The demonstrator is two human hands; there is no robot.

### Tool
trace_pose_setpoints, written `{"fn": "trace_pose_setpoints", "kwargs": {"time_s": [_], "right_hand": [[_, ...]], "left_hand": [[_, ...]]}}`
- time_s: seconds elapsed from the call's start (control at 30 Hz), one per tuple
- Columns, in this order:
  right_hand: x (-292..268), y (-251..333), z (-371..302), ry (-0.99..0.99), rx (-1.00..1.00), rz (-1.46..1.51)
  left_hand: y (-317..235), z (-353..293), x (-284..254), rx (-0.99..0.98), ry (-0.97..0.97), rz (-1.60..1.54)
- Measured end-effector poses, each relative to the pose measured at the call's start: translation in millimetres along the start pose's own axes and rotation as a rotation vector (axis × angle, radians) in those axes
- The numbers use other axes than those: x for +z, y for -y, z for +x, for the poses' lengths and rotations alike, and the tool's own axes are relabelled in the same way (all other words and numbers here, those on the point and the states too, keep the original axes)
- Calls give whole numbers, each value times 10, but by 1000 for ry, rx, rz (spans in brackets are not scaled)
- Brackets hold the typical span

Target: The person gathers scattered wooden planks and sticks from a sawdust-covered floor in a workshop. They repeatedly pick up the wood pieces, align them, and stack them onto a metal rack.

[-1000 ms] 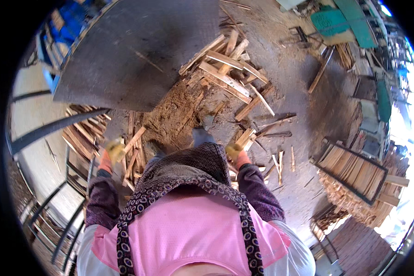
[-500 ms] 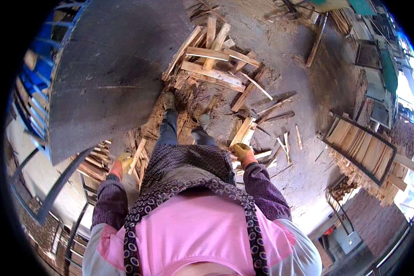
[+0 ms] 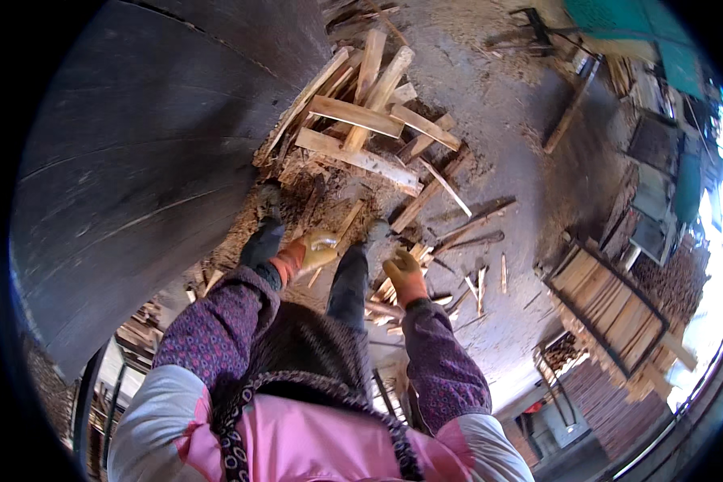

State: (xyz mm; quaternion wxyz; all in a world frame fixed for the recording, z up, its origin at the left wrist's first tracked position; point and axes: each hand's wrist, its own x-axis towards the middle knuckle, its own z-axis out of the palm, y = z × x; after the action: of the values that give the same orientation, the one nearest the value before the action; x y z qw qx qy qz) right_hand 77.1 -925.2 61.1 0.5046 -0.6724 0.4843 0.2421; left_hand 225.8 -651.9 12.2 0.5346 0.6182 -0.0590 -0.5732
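I wear orange-and-yellow work gloves on both hands. My left hand [image 3: 312, 251] is held in front of my legs, fingers loosely bent and nothing seen in them. Farther right, my right hand [image 3: 406, 275] hovers by a small heap of wood offcuts [image 3: 387, 294], its fingers apart and without anything visible in the grasp. Beyond my feet lies a loose pile of wood pieces. On it a short plank [image 3: 356, 116] rests crosswise, and a longer, rough-edged board [image 3: 357, 160] lies nearer to me.
A large dark panel [image 3: 136, 153] stands close on my left. Thin sticks [image 3: 479, 285] and sawdust [image 3: 498, 88] are scattered over the floor. At the right is a metal frame [image 3: 663, 321] filled with boards [image 3: 606, 301]. A long bar [image 3: 572, 108] lies at the far right.
My left hand has moved right and forward, from beside the left wood stack to before my legs. My right hand has shifted slightly left. My body has leaned forward, and the view has turned.
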Motion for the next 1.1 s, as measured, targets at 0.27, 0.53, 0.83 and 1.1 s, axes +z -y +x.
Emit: {"fn": "trace_pose_setpoints", "kwargs": {"time_s": [0.27, 0.53, 0.83, 1.1], "right_hand": [[656, 1226, 3607, -143, -754, -1352], [1441, 894, 4186, 217, -311, -760], [1320, 80, 2100, 942, 139, -38], [1755, 1096, 4877, -344, -190, -511]], "left_hand": [[1335, 1162, 43, -161, -177, -608], [1465, 1606, -204, -499, -415, -985], [1484, 1640, -201, -285, -306, -939], [1683, 1666, -548, -219, -194, -1440]]}}
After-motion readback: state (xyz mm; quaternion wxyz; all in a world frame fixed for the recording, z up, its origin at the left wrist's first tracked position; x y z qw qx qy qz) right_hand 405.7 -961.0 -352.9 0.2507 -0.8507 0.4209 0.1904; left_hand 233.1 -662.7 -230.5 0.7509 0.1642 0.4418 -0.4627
